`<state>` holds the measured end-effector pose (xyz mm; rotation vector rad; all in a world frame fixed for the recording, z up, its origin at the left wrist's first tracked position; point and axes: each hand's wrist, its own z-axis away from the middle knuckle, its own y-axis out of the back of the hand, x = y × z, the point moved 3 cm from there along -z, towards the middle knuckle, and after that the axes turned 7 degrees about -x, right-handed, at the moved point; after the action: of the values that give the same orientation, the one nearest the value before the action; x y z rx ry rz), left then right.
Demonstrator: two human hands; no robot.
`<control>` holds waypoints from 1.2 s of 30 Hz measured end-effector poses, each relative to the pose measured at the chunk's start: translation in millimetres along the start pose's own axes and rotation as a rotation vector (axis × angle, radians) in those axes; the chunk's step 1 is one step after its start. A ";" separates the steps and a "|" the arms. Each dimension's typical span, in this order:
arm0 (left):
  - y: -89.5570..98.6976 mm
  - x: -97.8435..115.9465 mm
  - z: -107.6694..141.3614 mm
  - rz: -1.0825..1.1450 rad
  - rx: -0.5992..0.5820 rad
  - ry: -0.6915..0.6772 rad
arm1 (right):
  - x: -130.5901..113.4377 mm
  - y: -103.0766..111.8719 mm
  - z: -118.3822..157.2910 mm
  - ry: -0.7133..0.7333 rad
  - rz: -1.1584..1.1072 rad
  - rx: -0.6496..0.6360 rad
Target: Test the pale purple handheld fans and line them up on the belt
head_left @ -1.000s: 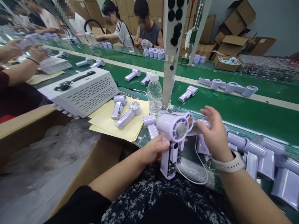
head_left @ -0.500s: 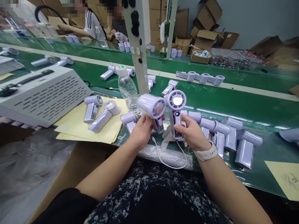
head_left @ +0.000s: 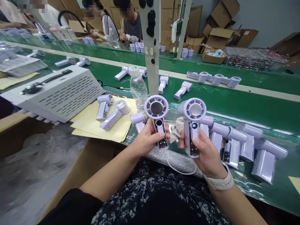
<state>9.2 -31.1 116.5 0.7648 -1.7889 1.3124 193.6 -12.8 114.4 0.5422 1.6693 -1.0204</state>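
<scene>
Grasped by the handles, upright and side by side above the near edge of a green bench [head_left: 292,165]: left fan [head_left: 159,122] in the left hand [head_left: 148,137], right fan [head_left: 193,122] in the right hand [head_left: 208,154], with thumbs laid across the fronts and fingers wrapped behind. Moulded in glossy lavender plastic, with spoked round rims about a dark disc on the left and a silvery one on the right, and with circuitry bared down both handles. Lit on the right fan's small round display, with digits hard to read; dark on the left fan's.

Beneath, in a loop over crinkled clear plastic [head_left: 185,162], a thin white cable [head_left: 181,172], with its upper end hidden. Between the two, partly covered, something pale and crumpled [head_left: 177,129], hard to make out. To the right, a row of lavender fans [head_left: 264,162], overlapping. To the left, yellow paper [head_left: 85,125] under two more; beyond, a slotted metal box [head_left: 70,93]. Far off, co-workers [head_left: 134,28], cut off at the top.
</scene>
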 end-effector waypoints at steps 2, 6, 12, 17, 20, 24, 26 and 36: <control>-2.3 -5.3 -1.4 -0.021 -0.071 0.004 | 1.0 -2.0 9.5 -0.033 -0.044 0.004; -8.2 -12.2 -7.9 -0.104 -0.161 0.021 | -3.8 -1.1 21.3 -0.027 -0.104 0.046; -16.4 -11.1 -13.6 -0.066 -0.198 0.082 | -13.6 2.5 39.6 -0.078 -0.082 -0.034; -19.0 -14.4 -11.3 -0.077 -0.212 0.078 | -13.4 8.4 45.0 -0.074 0.054 -0.024; -19.9 -17.6 -7.3 -0.064 -0.200 0.099 | -12.3 5.3 41.9 -0.061 0.037 -0.032; -18.4 -19.9 -6.2 -0.010 -0.185 0.113 | -11.5 0.5 39.8 -0.043 -0.044 0.004; -15.9 -21.8 -9.1 0.037 -0.145 0.127 | -9.4 0.3 39.8 -0.032 -0.063 0.035; -15.6 -17.5 -8.3 0.014 -0.138 0.076 | -3.8 0.4 37.8 -0.044 -0.021 0.051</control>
<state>33.1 -27.3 110.7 0.6206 -1.8059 1.1974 215.8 -43.7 114.8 0.5333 1.6171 -1.0848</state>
